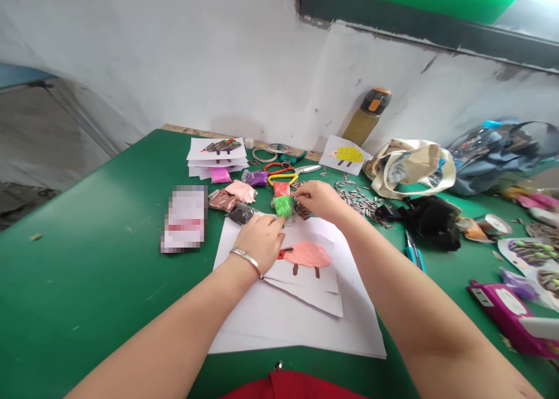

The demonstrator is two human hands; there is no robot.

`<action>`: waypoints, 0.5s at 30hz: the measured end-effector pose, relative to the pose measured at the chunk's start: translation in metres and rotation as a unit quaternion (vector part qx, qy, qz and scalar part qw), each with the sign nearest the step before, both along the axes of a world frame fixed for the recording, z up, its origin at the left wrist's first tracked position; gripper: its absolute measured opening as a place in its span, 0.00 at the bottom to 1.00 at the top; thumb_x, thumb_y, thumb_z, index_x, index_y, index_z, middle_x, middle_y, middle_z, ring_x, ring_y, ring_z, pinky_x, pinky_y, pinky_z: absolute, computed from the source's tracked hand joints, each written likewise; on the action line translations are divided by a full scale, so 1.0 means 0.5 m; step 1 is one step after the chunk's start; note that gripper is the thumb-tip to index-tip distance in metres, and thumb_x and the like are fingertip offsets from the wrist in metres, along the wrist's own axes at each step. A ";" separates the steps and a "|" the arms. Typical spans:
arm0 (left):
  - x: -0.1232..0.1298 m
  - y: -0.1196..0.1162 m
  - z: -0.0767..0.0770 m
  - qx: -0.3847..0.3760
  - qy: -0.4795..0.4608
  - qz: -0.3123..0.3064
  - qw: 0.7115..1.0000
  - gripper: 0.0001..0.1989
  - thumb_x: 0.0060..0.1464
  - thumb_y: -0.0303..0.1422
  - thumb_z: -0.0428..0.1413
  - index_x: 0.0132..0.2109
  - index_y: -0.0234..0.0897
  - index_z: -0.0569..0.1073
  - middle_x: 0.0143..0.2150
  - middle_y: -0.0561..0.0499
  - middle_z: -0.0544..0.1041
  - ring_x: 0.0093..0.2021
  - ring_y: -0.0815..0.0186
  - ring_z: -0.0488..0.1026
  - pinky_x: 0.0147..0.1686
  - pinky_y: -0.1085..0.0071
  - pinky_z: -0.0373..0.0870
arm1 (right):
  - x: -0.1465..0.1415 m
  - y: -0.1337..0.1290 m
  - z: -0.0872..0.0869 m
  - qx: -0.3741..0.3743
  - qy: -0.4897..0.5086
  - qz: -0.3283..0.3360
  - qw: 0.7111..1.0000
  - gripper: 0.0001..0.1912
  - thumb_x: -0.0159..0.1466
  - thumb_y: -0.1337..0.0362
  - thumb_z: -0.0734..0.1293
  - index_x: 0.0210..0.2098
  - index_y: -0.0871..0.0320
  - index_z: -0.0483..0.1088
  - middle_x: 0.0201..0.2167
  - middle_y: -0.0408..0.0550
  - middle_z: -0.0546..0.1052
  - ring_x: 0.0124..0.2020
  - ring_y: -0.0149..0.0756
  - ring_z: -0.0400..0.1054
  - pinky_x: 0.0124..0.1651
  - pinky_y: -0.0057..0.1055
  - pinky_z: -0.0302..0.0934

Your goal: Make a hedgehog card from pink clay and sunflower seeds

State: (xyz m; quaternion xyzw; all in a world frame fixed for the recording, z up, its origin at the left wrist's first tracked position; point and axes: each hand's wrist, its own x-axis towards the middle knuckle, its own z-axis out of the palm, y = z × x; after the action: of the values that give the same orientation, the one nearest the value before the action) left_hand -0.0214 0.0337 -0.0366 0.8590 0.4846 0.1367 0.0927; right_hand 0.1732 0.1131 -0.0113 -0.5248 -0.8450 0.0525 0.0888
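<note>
My left hand (261,243), with a silver bangle at the wrist, rests at the left edge of a white card bearing a pink clay hedgehog (309,254) with a red face and brown legs. Its fingers are slightly apart. Larger white sheets (288,338) lie under the card. Beyond the card, my right hand (315,200) is at a small pile of sunflower seeds (301,211), thumb and fingers pressed together; anything between them is too small to make out. A green clay packet (283,205) and a red one (280,189) lie between the hands.
Scissors (308,169) and a purple clay packet (255,178) lie behind. Finished cards (217,154) are stacked at the back left. More seeds (358,202), a cutter (414,253), a black item (432,224), a cloth bag (410,169) and a bottle (367,116) stand or lie right.
</note>
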 end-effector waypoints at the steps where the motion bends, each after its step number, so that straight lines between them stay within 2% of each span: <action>1: 0.001 -0.001 -0.001 0.016 -0.010 0.001 1.000 0.18 0.60 0.30 0.46 0.55 0.33 0.69 0.47 0.41 0.73 0.48 0.57 0.67 0.53 0.60 0.62 | 0.002 -0.006 -0.002 0.003 0.009 -0.005 1.000 0.14 0.60 0.68 0.58 0.37 0.56 0.75 0.35 0.47 0.76 0.37 0.35 0.65 0.39 0.27 0.55; 5: 0.004 -0.004 -0.004 0.055 -0.002 0.000 0.998 0.19 0.57 0.33 0.51 0.56 0.39 0.69 0.60 0.40 0.64 0.56 0.52 0.61 0.55 0.56 0.60 | -0.005 -0.037 -0.015 0.003 0.006 0.037 0.999 0.14 0.60 0.70 0.59 0.35 0.56 0.76 0.33 0.48 0.75 0.38 0.36 0.65 0.42 0.29 0.54; 7: 0.005 -0.004 -0.006 0.044 0.017 0.006 0.999 0.20 0.56 0.34 0.53 0.56 0.41 0.70 0.60 0.41 0.64 0.58 0.50 0.59 0.55 0.54 0.60 | -0.009 -0.051 -0.019 0.004 -0.007 0.050 0.999 0.14 0.60 0.70 0.59 0.33 0.56 0.76 0.33 0.48 0.74 0.39 0.36 0.64 0.43 0.29 0.54; 10: 0.002 -0.001 -0.010 0.033 0.034 0.025 0.999 0.20 0.57 0.36 0.52 0.56 0.39 0.70 0.58 0.41 0.67 0.59 0.51 0.59 0.56 0.54 0.60 | -0.009 -0.064 -0.019 -0.006 -0.024 0.032 0.999 0.14 0.61 0.70 0.58 0.33 0.57 0.76 0.34 0.50 0.73 0.39 0.37 0.64 0.44 0.31 0.54; 15: -0.004 0.004 -0.009 0.044 0.021 0.037 0.998 0.19 0.57 0.34 0.51 0.55 0.35 0.70 0.58 0.39 0.66 0.59 0.51 0.58 0.56 0.54 0.60 | -0.013 -0.067 -0.016 0.005 -0.015 -0.014 1.000 0.16 0.62 0.69 0.58 0.42 0.56 0.75 0.39 0.51 0.72 0.40 0.38 0.63 0.43 0.31 0.54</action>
State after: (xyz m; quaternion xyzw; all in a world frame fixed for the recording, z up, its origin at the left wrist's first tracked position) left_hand -0.0234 0.0356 -0.0413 0.8466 0.5112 0.1428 0.0395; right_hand 0.1669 0.0794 -0.0191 -0.5373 -0.8388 0.0390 0.0790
